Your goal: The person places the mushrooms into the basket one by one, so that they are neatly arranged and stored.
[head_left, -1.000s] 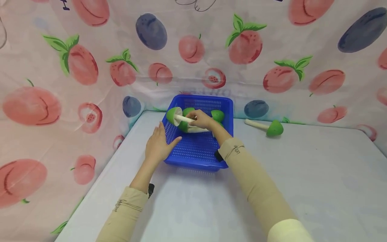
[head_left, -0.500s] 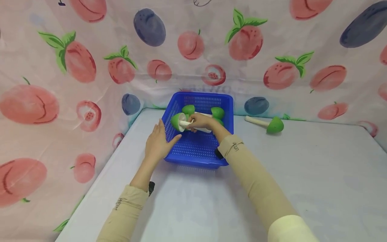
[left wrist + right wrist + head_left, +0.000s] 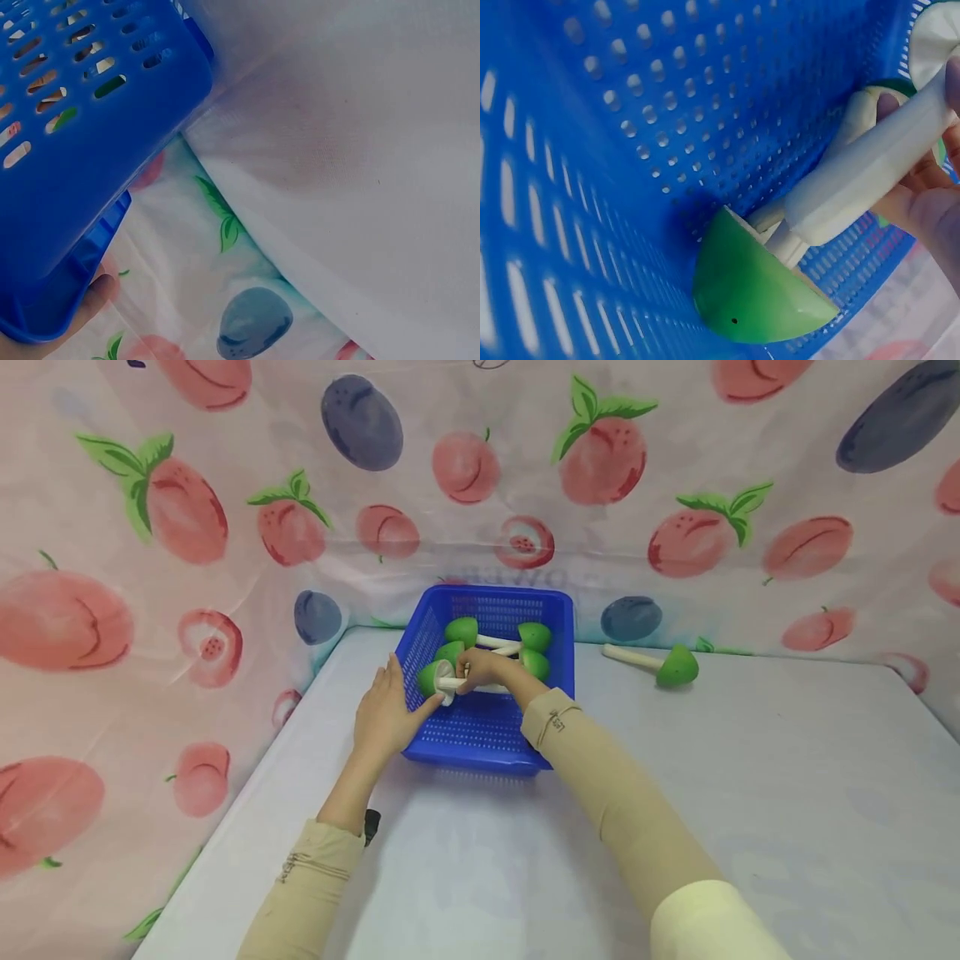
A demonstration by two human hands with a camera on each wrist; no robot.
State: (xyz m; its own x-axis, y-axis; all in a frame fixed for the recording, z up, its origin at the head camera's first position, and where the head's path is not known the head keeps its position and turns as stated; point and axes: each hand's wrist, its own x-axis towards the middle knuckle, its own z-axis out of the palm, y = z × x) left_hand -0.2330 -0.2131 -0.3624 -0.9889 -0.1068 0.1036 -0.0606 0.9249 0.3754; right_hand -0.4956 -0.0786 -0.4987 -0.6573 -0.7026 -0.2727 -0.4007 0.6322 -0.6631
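Observation:
A blue perforated plastic basket (image 3: 480,758) stands on the white-covered table. My left hand (image 3: 384,714) lies along its left rim, fingers straight on the outside and thumb reaching over the edge; in the left wrist view a finger (image 3: 96,296) shows at the rim. Inside the basket, my right hand (image 3: 483,668) pinches the white stem of a mushroom (image 3: 431,679) with a green cap, apparently a model, its cap pointing left. Several similar mushrooms lie around it, among them one green-capped mushroom (image 3: 534,635) at the right. In the right wrist view the held stem (image 3: 866,169) crosses over another mushroom (image 3: 750,289).
One more green-capped mushroom (image 3: 677,667) lies on the table (image 3: 720,760) right of the basket, its stem pointing left. A fruit-printed cloth (image 3: 480,543) hangs behind the table and along its left side.
My right hand has lowered the mushroom from above the basket's left rim down into the basket, toward its near left part. The left hand stays at the rim.

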